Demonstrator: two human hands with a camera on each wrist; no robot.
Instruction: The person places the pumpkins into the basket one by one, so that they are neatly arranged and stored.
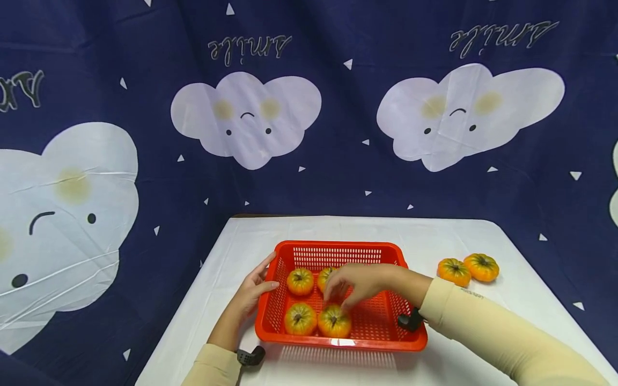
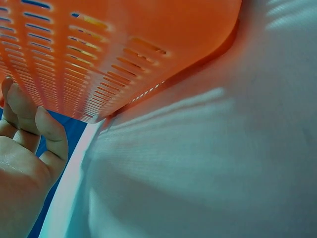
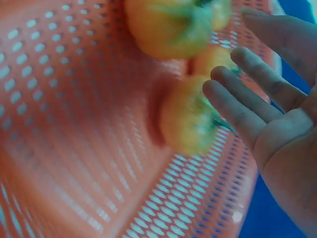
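A red plastic basket with slotted walls sits on the table, holding several small orange-yellow ribbed pumpkins at its left side. My left hand holds the basket's left side, the thumb over the rim and the fingers against the outer wall, as the left wrist view also shows. Above the pumpkins, inside the basket, is my right hand, its fingers spread and slightly bent with nothing held. It is nearest the front pumpkin; whether they touch I cannot tell. It partly covers a back pumpkin.
Two more pumpkins lie side by side on the white table, right of the basket. A dark blue curtain with cloud prints hangs behind the table and along its sides. The basket walls rise around the right hand.
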